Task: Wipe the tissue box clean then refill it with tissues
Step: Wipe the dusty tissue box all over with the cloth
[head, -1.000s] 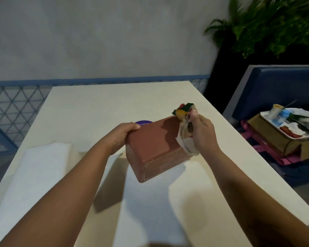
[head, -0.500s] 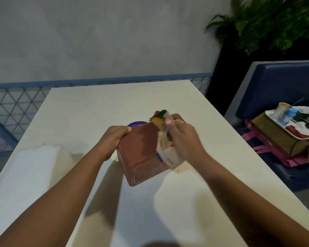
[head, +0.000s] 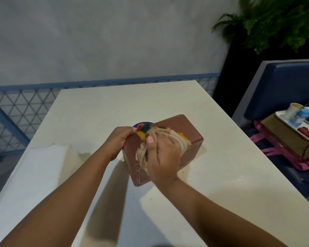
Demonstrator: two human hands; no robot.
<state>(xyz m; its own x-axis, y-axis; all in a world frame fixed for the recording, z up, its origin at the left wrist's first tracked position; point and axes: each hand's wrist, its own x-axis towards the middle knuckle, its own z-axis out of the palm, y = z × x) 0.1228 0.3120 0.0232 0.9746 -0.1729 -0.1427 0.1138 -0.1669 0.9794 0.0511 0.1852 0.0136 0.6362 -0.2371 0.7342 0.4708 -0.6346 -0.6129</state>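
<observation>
Wiping is in progress; refilling is not yet begun. Tissues [head: 34, 168] lie at the counter's [head: 114, 104] left edge. The left hand [head: 119, 140] grips the left end of the box [head: 189, 131] at mid-counter. The right hand [head: 165, 155] presses a bunched cloth [head: 143, 154] on the box's top face. Room: grey wall [head: 114, 41] behind; plant [head: 275, 20] and blue seat [head: 284, 81] carrying a tray [head: 279, 114] to the right.

Light lies in bright patches on my desk [head: 100, 107], with soft shadows beside my arms. My right hand [head: 161, 154] is slightly motion-blurred, the plant [head: 275, 24] smeared, the frame edges bowed.
</observation>
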